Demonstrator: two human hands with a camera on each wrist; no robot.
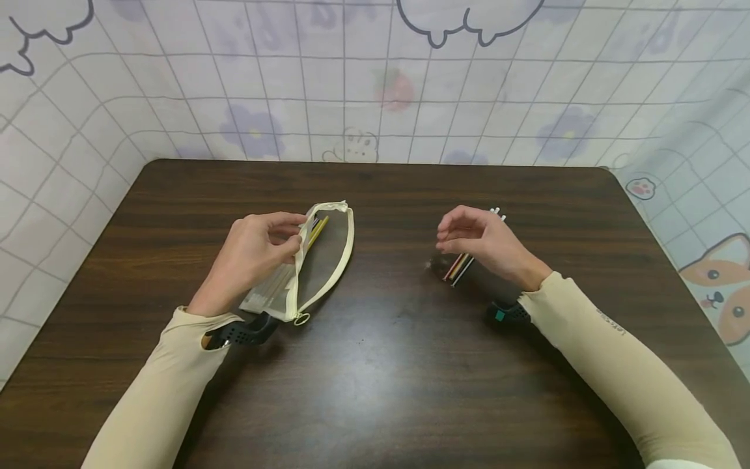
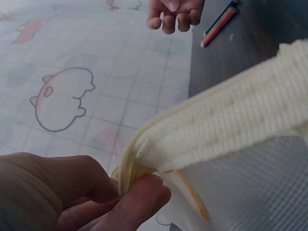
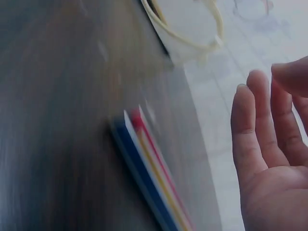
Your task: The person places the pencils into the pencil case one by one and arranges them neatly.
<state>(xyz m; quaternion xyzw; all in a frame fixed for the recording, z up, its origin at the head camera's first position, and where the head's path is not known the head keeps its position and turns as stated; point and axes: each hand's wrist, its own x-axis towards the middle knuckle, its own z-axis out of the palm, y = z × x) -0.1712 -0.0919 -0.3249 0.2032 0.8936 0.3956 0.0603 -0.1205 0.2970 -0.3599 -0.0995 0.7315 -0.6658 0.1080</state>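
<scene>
My left hand (image 1: 249,257) pinches the zipped edge of a cream mesh pouch (image 1: 342,266) between thumb and fingers. The pouch's mouth gapes wide, and yellow and dark pencils (image 1: 318,232) show inside it. Up close in the left wrist view, the thumb and fingers grip the zipper band (image 2: 216,125). Over on the right, my right hand (image 1: 489,244) hovers above several coloured pencils (image 1: 461,268) lying together on the table. Its fingers are loosely bent with nothing between them. In the right wrist view those pencils (image 3: 147,163), blue, yellow and red, lie apart from the hand.
The dark wooden table (image 1: 375,391) runs back to a wall cloth (image 1: 351,78) with a grid and cartoon prints. A ring-shaped zipper pull (image 1: 301,319) hangs at the pouch's near corner. Dark wrist straps (image 1: 252,330) sit by both sleeves.
</scene>
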